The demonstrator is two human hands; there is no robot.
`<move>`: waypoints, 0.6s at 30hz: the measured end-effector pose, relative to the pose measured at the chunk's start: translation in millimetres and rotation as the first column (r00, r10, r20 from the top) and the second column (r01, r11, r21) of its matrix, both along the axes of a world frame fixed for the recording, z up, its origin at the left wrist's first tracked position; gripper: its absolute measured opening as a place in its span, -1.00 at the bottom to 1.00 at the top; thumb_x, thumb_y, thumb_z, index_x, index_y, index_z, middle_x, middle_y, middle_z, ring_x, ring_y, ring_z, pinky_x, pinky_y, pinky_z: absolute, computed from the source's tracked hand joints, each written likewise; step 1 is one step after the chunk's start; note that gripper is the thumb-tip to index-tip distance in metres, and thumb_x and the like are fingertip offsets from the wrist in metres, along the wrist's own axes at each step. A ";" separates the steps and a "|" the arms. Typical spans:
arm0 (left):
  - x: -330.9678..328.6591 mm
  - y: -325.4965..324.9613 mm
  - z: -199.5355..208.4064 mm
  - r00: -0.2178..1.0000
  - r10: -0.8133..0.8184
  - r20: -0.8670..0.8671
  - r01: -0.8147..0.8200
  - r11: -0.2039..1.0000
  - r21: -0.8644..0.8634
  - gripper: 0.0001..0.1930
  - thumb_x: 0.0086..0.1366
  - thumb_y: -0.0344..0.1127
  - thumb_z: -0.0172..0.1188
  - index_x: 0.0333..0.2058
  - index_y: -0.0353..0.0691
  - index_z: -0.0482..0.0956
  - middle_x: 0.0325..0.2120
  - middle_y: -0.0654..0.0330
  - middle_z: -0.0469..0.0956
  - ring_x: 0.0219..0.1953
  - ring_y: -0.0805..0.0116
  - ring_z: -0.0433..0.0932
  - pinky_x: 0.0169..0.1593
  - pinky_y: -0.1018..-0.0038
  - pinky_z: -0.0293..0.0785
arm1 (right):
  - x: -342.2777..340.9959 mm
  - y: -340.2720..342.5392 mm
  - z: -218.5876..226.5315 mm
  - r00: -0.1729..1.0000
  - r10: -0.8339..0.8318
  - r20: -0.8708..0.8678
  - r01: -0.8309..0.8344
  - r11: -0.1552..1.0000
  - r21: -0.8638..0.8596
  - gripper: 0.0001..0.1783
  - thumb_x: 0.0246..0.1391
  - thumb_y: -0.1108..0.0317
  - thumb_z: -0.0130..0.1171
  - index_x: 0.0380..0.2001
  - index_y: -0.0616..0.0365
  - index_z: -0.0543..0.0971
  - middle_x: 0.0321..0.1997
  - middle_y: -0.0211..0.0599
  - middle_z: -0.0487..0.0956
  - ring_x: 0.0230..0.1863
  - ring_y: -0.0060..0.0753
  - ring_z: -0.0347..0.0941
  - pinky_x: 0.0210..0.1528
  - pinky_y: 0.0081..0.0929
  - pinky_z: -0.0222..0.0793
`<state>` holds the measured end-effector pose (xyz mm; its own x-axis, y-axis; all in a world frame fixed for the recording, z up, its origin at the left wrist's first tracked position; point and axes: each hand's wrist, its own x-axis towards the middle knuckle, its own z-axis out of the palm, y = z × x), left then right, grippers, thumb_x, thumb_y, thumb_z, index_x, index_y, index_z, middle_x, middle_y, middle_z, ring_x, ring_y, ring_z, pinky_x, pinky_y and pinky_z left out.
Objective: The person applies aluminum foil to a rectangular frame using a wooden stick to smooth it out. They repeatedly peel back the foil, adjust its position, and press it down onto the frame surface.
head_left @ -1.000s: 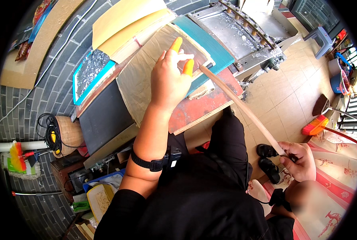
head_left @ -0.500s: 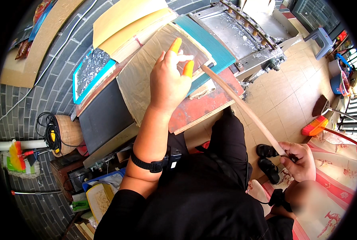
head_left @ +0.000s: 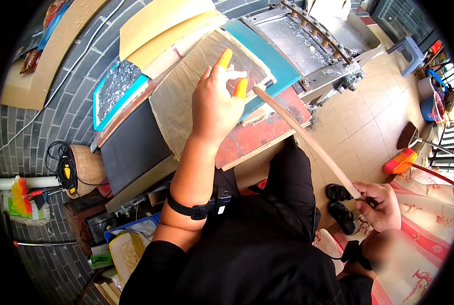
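My left hand (head_left: 216,104) is over a stack of thin greyish-brown sheets (head_left: 178,86), palm down with fingers apart. Yellow covers sit on two of its fingertips. I cannot tell whether those fingertips press on the top sheet. Down at the right, the fingers of my right hand (head_left: 382,206) close round the near end of a long, thin, pale wooden stick (head_left: 318,147). It slants up and leftward, its far tip reaching the stack's right corner beside my left hand.
Under the stack are a teal ribbed mat (head_left: 275,63) and a reddish board (head_left: 257,134). Yellow-tan paper (head_left: 161,30) and a blue-rimmed tray (head_left: 116,94) of dark, shiny flakes lie left. A metal frame (head_left: 308,48) stands at the back; a grey-blue stool (head_left: 409,53) is far right.
The stick's far tip has shifted slightly left and down along the stack's corner. My left hand has barely moved, and my right hand keeps its grip.
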<state>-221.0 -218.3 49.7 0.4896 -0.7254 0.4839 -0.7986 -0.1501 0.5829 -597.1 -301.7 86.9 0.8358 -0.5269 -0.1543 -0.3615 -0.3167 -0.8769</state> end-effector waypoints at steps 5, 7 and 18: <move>0.5 0.4 -1.3 1.000 0.001 -0.002 -0.001 1.000 -0.005 -0.86 0.19 -0.46 0.28 -0.25 -0.26 0.60 0.17 -0.06 0.41 0.05 0.08 0.57 0.02 0.33 0.50 | 1.1 1.2 1.6 1.000 0.002 0.011 -0.002 1.000 -0.014 -0.60 -0.19 0.66 0.19 -0.15 0.44 0.56 -0.71 -0.24 0.36 -0.71 -0.47 0.28 -0.59 -0.54 0.17; -0.2 0.7 -0.4 1.000 0.002 -0.006 -0.002 1.000 -0.001 -0.86 0.19 -0.46 0.28 -0.25 -0.25 0.60 0.17 -0.07 0.41 0.05 0.08 0.57 0.02 0.33 0.50 | 0.9 0.7 1.8 1.000 0.005 0.007 -0.004 1.000 -0.014 -0.60 -0.19 0.66 0.19 -0.15 0.44 0.56 -0.70 -0.23 0.37 -0.70 -0.46 0.29 -0.59 -0.54 0.18; 1.5 0.2 -3.7 1.000 0.012 -0.005 -0.012 1.000 0.002 -0.45 0.12 -0.47 0.27 0.12 -0.39 0.39 -0.27 0.18 0.68 -0.04 0.08 0.56 0.13 0.30 0.40 | 6.3 -0.5 1.7 1.000 0.001 -0.008 -0.001 1.000 -0.013 -0.61 -0.17 0.62 0.22 -0.15 0.41 0.57 -0.70 -0.23 0.37 -0.70 -0.44 0.28 -0.59 -0.51 0.16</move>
<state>-219.4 -218.1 45.9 0.5005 -0.7208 0.4796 -0.7936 -0.1607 0.5868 -590.8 -302.1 88.7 0.8353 -0.5278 -0.1536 -0.3678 -0.3288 -0.8698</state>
